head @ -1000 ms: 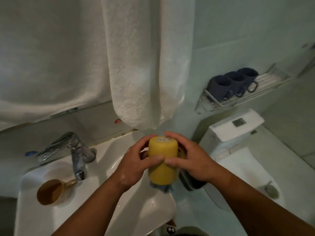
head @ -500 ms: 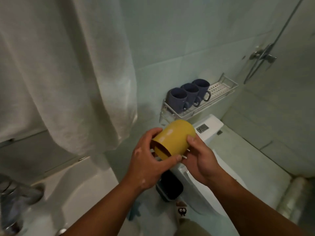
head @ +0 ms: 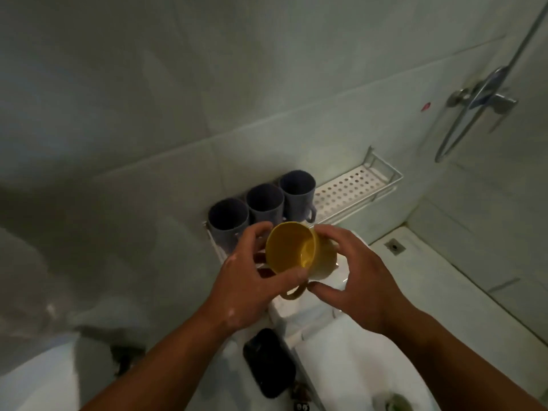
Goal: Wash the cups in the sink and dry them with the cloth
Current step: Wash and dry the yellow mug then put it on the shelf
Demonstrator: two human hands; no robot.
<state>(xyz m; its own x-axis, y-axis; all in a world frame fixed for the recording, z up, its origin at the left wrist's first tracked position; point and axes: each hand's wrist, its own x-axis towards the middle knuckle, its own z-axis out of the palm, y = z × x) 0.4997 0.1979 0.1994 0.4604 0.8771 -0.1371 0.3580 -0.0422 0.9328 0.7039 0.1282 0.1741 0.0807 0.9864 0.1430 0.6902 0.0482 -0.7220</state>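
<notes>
Nearest, bottom edge: a black object [head: 269,362] low between the forearms, kind unclear, beside the white toilet [head: 341,351]. Both forearms reach up from the lower frame.

Mid-frame: left hand [head: 249,289] grips the yellow cup [head: 292,252], thumb across the lower rim, fingers curled round the far left side. Right hand [head: 355,274] curves round the cup's base side, fingers bent, thumb tip near the cup's handle; whether the palm touches the cup is not clear. Cup tilted, mouth toward the camera, handle pointing down. It hangs in the air over the toilet tank, just in front of the shelf.

Beyond: white perforated wall shelf [head: 355,185] carrying three blue-grey cups [head: 265,200] upright in a row at its left end, touching or nearly so.

Far right: chrome shower fitting [head: 486,96] on the tiled wall [head: 207,69].
</notes>
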